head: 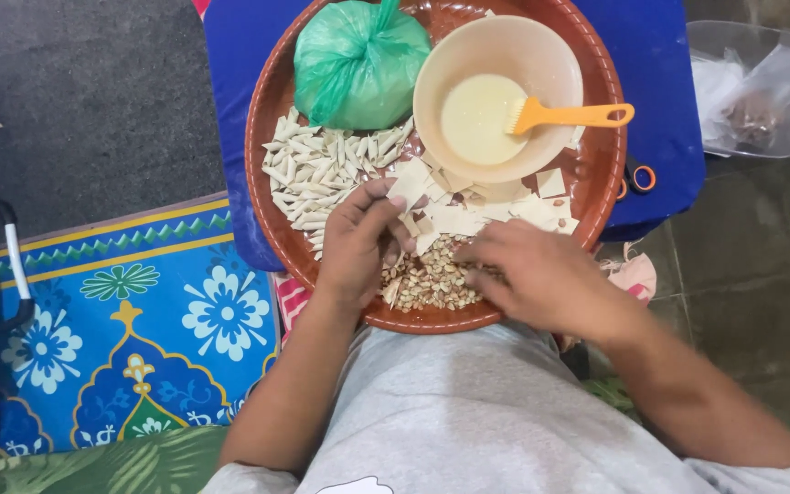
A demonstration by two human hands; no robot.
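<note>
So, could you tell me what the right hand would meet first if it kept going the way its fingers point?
Probably the left hand: the right hand points left across the peanut pile, though depth is unclear.

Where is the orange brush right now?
In the head view, the orange brush rests in the beige bowl at the upper right of the round brown tray, bristles in pale liquid, beside the green bag.
</note>
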